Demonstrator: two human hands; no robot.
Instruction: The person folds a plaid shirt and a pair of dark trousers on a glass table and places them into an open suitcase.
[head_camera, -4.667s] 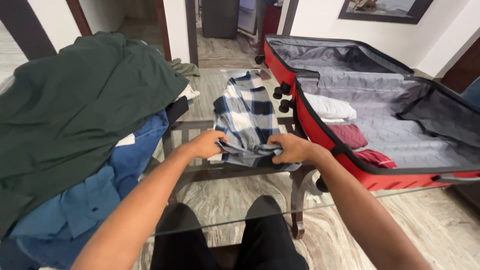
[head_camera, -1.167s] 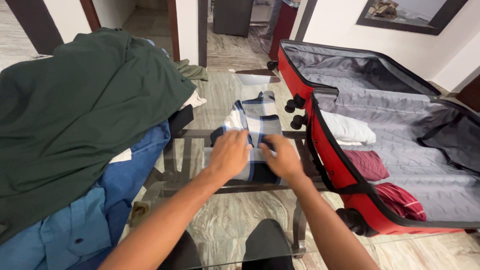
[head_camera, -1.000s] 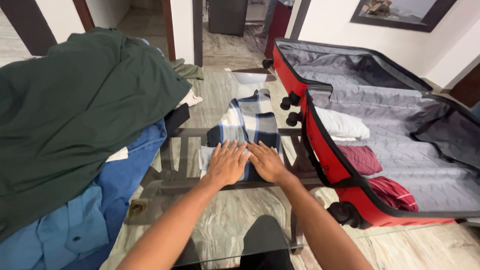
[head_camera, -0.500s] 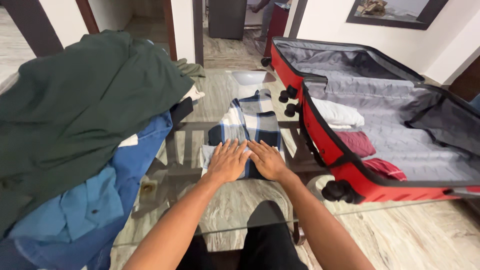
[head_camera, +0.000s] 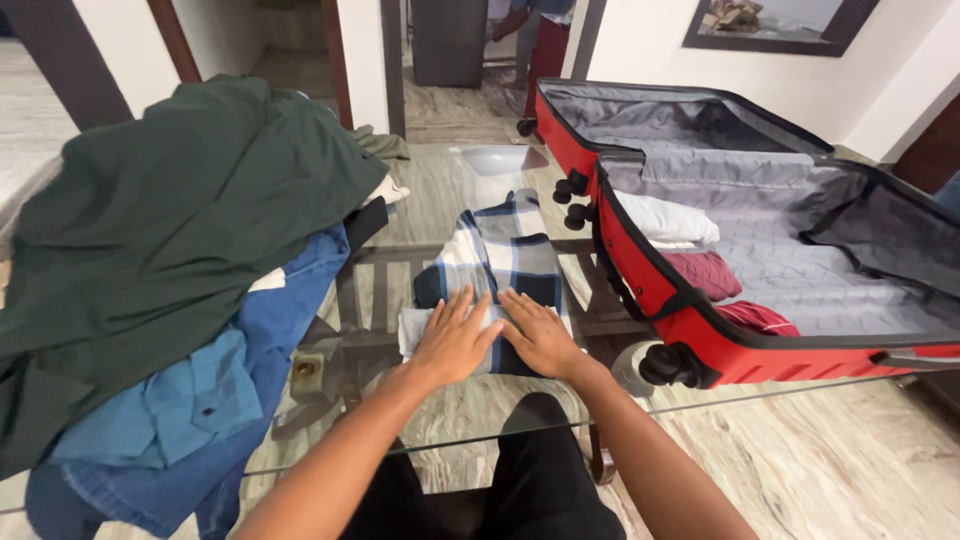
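Observation:
A blue, white and grey checked shirt (head_camera: 503, 255) lies folded lengthwise on the glass table (head_camera: 420, 400). My left hand (head_camera: 455, 338) and my right hand (head_camera: 538, 333) rest flat on its near end, side by side, fingers spread, pressing the cloth down. Neither hand grips anything. To the right an open red suitcase (head_camera: 690, 310) with grey lining stands on the table. It holds a folded white garment (head_camera: 665, 218), a maroon one (head_camera: 705, 273) and a red striped one (head_camera: 757, 317).
A heap of clothes fills the table's left side: a dark green garment (head_camera: 170, 210) on top, blue shirts (head_camera: 190, 390) under it. A person stands partly in view in the doorway (head_camera: 520, 20) beyond. My dark-trousered legs show through the glass.
Earlier my hands held the shirt's near edge; they have since folded it over and laid flat on it. In the last second they stay pressed there, with only the camera shifting.

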